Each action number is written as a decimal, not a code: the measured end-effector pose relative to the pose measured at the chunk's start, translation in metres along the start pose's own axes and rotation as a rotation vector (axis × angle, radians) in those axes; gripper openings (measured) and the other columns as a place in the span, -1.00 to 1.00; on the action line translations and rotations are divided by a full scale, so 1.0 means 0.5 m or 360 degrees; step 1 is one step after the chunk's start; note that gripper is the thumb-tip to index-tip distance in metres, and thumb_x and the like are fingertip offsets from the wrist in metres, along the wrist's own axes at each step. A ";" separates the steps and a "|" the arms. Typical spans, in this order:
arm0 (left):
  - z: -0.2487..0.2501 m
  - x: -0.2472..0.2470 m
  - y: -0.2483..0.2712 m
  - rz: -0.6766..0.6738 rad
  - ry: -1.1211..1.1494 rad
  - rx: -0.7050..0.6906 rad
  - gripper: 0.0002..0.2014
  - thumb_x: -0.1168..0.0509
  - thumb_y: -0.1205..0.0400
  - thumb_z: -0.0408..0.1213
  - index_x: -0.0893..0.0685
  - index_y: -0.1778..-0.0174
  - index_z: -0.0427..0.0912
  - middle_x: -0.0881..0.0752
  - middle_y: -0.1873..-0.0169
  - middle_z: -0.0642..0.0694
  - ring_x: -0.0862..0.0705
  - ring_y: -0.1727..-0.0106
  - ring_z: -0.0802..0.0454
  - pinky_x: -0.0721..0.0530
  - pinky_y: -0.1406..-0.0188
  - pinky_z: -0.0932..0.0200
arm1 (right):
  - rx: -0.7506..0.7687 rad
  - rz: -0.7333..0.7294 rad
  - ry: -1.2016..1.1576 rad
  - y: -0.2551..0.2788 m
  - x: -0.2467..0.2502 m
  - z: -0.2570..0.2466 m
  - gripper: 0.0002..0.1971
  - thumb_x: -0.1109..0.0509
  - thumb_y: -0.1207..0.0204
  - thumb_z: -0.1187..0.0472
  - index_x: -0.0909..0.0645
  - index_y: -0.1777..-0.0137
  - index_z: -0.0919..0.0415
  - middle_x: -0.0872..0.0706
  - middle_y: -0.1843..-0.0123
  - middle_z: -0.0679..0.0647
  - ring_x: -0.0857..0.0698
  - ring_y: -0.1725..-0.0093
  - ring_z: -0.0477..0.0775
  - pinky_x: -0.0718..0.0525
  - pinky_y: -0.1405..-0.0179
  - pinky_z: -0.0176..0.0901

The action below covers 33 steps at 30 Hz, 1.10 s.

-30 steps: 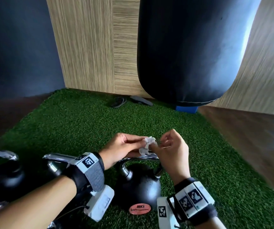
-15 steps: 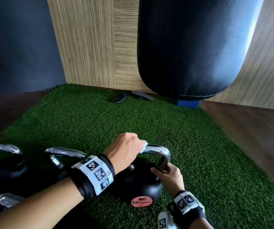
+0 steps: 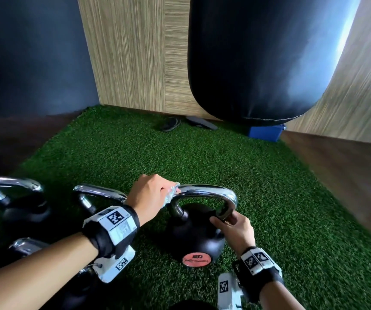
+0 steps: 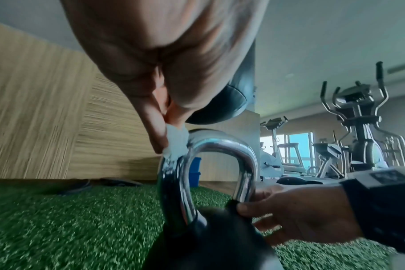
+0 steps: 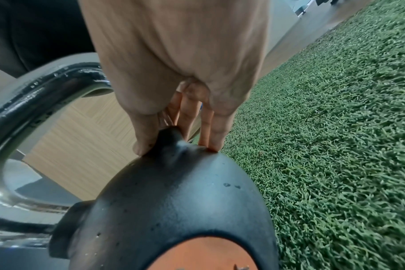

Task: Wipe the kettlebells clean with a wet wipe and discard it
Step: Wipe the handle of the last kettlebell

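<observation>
A black kettlebell [image 3: 193, 238] with a chrome handle [image 3: 204, 193] and an orange label stands on green turf. My left hand [image 3: 157, 194] grips a crumpled white wet wipe [image 3: 172, 193] and holds it against the left bend of the handle. In the left wrist view the wipe [image 4: 176, 144] is pinched between the fingers and the handle [image 4: 222, 144]. My right hand [image 3: 227, 223] grips the handle's right base where it meets the ball. In the right wrist view my thumb and fingers [image 5: 215, 138] sit on either side of that stub on the kettlebell [image 5: 173, 201].
Several more chrome-handled kettlebells [image 3: 23, 211] stand close at the left, under my left forearm. A black punching bag [image 3: 258, 59] hangs ahead, with a blue box [image 3: 265, 132] and dark sandals [image 3: 171, 124] below it. Wood floor borders the turf [image 3: 291, 198]. Gym machines [image 4: 358, 127] stand beyond.
A second ago both hands pinched the wipe above the handle. The left hand has brought it down onto the handle, and the right hand has dropped to grip the handle's right base.
</observation>
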<state>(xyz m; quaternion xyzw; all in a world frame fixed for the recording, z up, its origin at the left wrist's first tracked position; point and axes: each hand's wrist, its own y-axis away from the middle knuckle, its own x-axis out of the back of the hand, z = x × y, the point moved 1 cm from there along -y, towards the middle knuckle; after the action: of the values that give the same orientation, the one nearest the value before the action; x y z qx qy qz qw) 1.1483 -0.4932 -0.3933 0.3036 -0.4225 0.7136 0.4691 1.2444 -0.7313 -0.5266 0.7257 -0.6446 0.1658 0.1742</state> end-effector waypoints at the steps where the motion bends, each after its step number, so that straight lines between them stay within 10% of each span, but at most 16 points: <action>1: -0.010 -0.010 0.003 0.0040 0.0044 0.0027 -0.70 -0.35 -0.65 -0.43 -0.85 -0.16 -0.01 -0.90 0.12 -0.03 -0.74 0.41 0.22 -0.72 0.43 0.28 | 0.0002 0.0001 -0.0004 0.000 0.001 -0.002 -0.69 -0.67 -0.21 -0.17 -0.75 0.13 -0.09 -0.84 0.20 -0.22 -0.80 0.16 -0.18 -0.74 0.12 -0.16; 7: -0.081 -0.065 0.014 0.0088 0.0376 0.0257 -0.79 -0.45 -0.63 -0.37 -0.86 -0.15 -0.12 -0.89 0.08 0.00 -0.65 0.47 0.45 -0.43 0.55 0.61 | -0.0019 0.0002 0.0029 -0.007 0.004 -0.004 -0.70 -0.68 -0.16 -0.18 -0.75 0.15 -0.14 -0.83 0.24 -0.27 -0.79 0.18 -0.21 -0.66 0.23 -0.25; 12: -0.112 -0.116 0.038 0.0104 0.0666 0.0494 -0.79 -0.49 -0.61 -0.36 -0.87 -0.13 -0.07 -0.89 0.11 0.05 -0.85 0.20 0.15 -0.86 0.18 0.13 | -0.0037 -0.0103 0.0068 -0.033 0.006 -0.005 -0.53 -0.74 -0.09 -0.12 -0.73 -0.02 -0.17 -0.84 0.16 -0.17 -0.79 0.24 -0.20 -0.72 0.32 -0.28; 15: -0.110 -0.145 0.047 -0.0020 0.0724 0.0601 -0.86 -0.51 -0.59 -0.37 -0.90 -0.01 -0.09 -0.90 0.14 -0.03 -0.87 0.13 -0.02 -0.86 0.07 -0.06 | 0.0024 -0.0216 0.0010 -0.041 0.009 -0.017 -0.37 -0.75 -0.18 0.09 -0.65 -0.28 -0.17 -0.82 -0.02 -0.10 -0.79 0.05 -0.06 -0.79 0.01 -0.04; 20: -0.107 -0.162 0.064 -0.0098 0.0566 0.0560 -0.84 -0.55 -0.49 0.00 -0.92 0.17 0.02 -0.88 0.29 0.12 -0.82 0.28 0.14 -0.77 0.28 0.17 | 0.0053 -0.0281 -0.0204 -0.038 0.008 -0.025 -0.54 -0.69 -0.26 0.37 -0.70 -0.14 0.09 -0.83 -0.05 0.22 -0.74 0.32 -0.13 -0.59 0.48 -0.52; 25: -0.098 -0.160 0.069 -0.0053 0.0487 0.0536 -0.51 -0.48 -0.46 0.31 -0.84 0.42 -0.10 -0.79 0.53 0.11 -0.67 0.52 0.26 -0.48 0.56 0.30 | 0.0100 -0.0258 -0.0162 -0.018 0.013 -0.037 -0.46 -0.69 -0.26 0.36 -0.67 -0.27 0.23 -0.81 -0.05 0.20 -0.77 -0.04 0.19 -0.71 -0.10 -0.02; 28: -0.101 -0.169 0.051 -0.0041 0.0397 0.0490 -0.46 -0.45 -0.52 0.28 -0.77 0.45 -0.19 -0.76 0.55 0.03 -0.68 0.51 0.15 -0.49 0.52 0.26 | 0.0130 -0.0267 -0.0156 0.001 0.028 -0.027 -0.53 -0.71 -0.15 0.46 -0.73 -0.09 0.33 -0.81 0.04 0.29 -0.76 0.00 0.32 -0.75 -0.05 0.05; 33: -0.072 -0.187 -0.024 -0.0075 0.0379 0.0518 -0.49 -0.48 -0.54 0.20 -0.76 0.38 -0.26 -0.70 0.54 -0.09 -0.53 0.50 0.06 -0.30 0.61 0.31 | 0.0400 -0.0400 0.0299 0.052 0.080 -0.005 -0.68 -0.58 -0.28 0.51 -0.80 0.01 0.21 -0.80 0.02 0.00 -0.72 0.04 -0.24 -0.72 -0.10 -0.23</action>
<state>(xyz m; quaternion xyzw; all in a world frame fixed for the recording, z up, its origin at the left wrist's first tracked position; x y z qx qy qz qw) 1.1934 -0.4977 -0.4836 0.2986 -0.2359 0.7922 0.4771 1.2231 -0.7681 -0.5050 0.7978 -0.5043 0.2889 0.1608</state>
